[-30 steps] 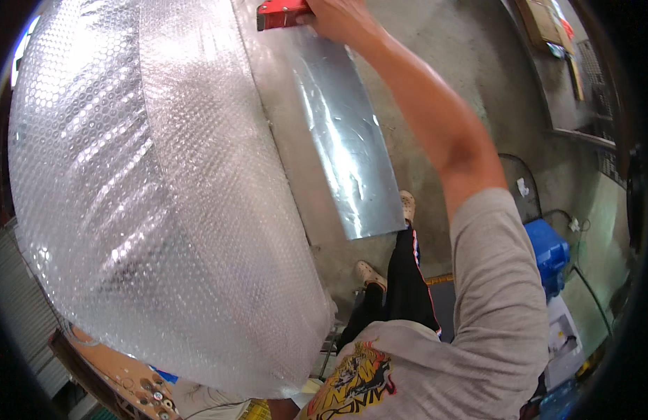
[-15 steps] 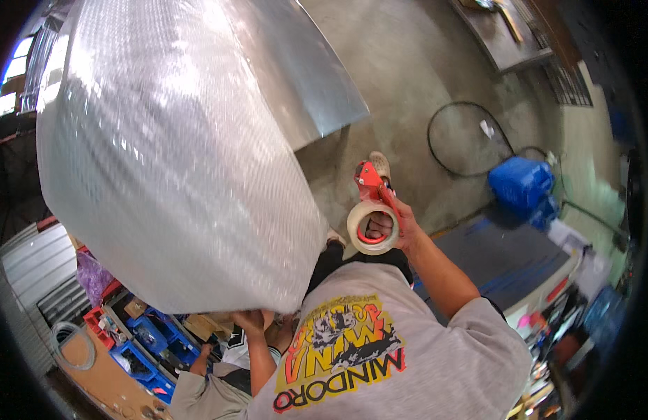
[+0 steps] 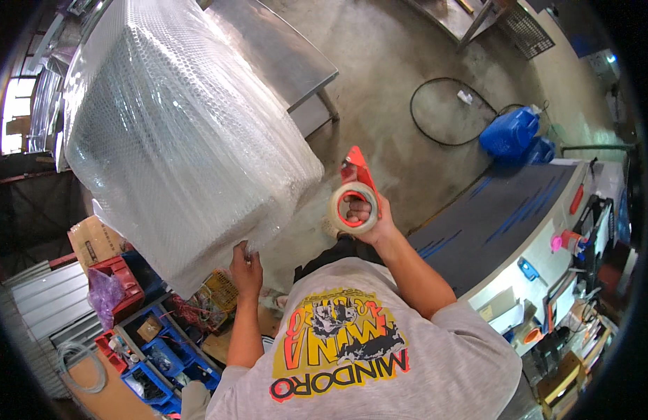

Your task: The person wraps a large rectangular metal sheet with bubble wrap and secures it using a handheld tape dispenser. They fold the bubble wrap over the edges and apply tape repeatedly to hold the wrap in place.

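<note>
A large box-shaped bundle in clear bubble wrap [image 3: 177,140] fills the left half of the head view, its glossy sheet hanging loosely over the near edge. My left hand [image 3: 247,271] is at the lower right corner of the bundle, fingers bent and pinching the edge of the wrap. In my right hand [image 3: 381,225] is a red tape dispenser [image 3: 355,166] loaded with a wide roll of clear packing tape [image 3: 335,207]. My fingers pass through the roll's core. The dispenser is held up in front of me, apart from the bundle.
Beyond the bundle is a metal-topped table [image 3: 275,49]. A black hose [image 3: 413,115] loops on the floor near blue jerrycans [image 3: 509,131]. To my right stands a dark-topped workbench [image 3: 492,217]; blue parts bins [image 3: 163,357] and a cardboard box [image 3: 96,241] are at lower left.
The view has shifted, and the bundle's near edge appears farther from me. My left hand has moved up to its corner. The other person at lower left is now mostly out of sight.
</note>
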Demonstrator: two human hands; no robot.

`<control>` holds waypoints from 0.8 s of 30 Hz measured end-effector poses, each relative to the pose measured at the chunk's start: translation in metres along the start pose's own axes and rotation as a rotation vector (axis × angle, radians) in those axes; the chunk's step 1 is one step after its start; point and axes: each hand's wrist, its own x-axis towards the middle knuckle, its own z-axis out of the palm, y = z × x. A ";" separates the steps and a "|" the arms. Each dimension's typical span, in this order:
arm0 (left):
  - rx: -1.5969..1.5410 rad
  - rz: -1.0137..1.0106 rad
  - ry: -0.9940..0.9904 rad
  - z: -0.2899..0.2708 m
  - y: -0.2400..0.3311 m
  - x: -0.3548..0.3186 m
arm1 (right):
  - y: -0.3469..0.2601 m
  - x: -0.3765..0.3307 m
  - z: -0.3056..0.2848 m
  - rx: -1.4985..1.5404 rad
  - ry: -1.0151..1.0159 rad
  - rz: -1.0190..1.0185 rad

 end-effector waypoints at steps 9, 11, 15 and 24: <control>0.114 0.137 0.039 -0.005 0.029 -0.001 | -0.001 -0.016 -0.012 0.181 -0.524 0.109; 0.145 0.200 0.023 -0.005 0.043 -0.005 | -0.005 -0.025 -0.013 0.163 -0.678 0.100; 0.218 0.303 -0.157 -0.010 0.071 -0.005 | -0.016 -0.055 -0.002 0.047 -0.586 0.009; -0.184 0.082 -0.788 -0.080 0.179 0.039 | -0.060 -0.157 0.081 -1.232 -0.198 -0.361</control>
